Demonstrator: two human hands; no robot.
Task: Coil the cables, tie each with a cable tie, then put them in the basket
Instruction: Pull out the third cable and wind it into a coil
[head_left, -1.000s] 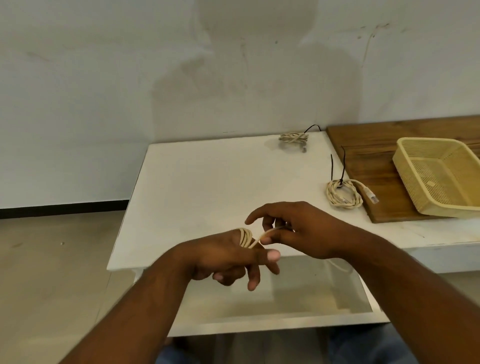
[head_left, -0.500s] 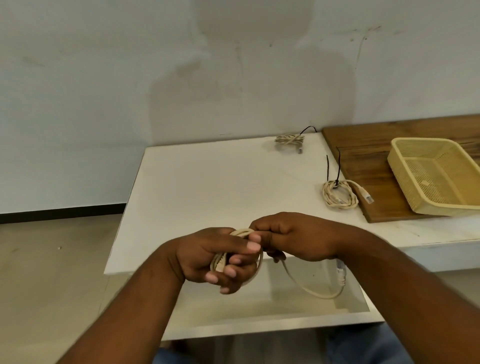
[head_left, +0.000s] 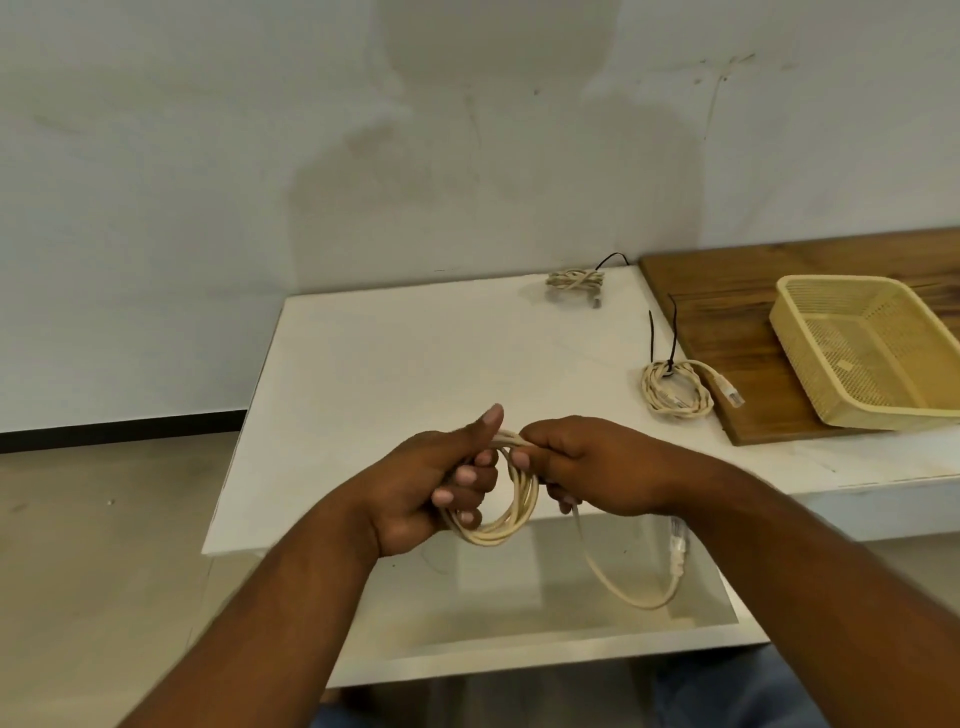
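At the left, the left hand (head_left: 436, 478) holds the cable (head_left: 511, 519) in front of the near edge of the white worktop (head_left: 415, 364). Its fingers (head_left: 467, 475) are curled through the loops and its thumb is raised. The cable is pale cream and thin, wound into several loose rounds that hang below the hand. Just beside it, the right hand (head_left: 587, 467) grips the top of the same bundle with its fingers (head_left: 519, 460) closed round the strand. From under that hand a loose tail (head_left: 613, 587) sags in an arc and rises to a clear plug (head_left: 678, 551) by the forearm — so this coil looks nearly wound but not finished, and no tie is on it yet.

Further right, a far coil (head_left: 575, 279) lies at the back edge of the worktop with a black strip sticking out of it. A near coil (head_left: 675, 397) lies by the wooden board (head_left: 727, 322), bound with a black cable tie (head_left: 672, 338) whose ends stand up. Both appear coiled and tied.

At the far right, the yellow mesh basket (head_left: 795, 312) sits on the board and no cable shows inside it. As I judge it, what remains is the last turns and a tie for the held cable — then all three bundles go into the basket.
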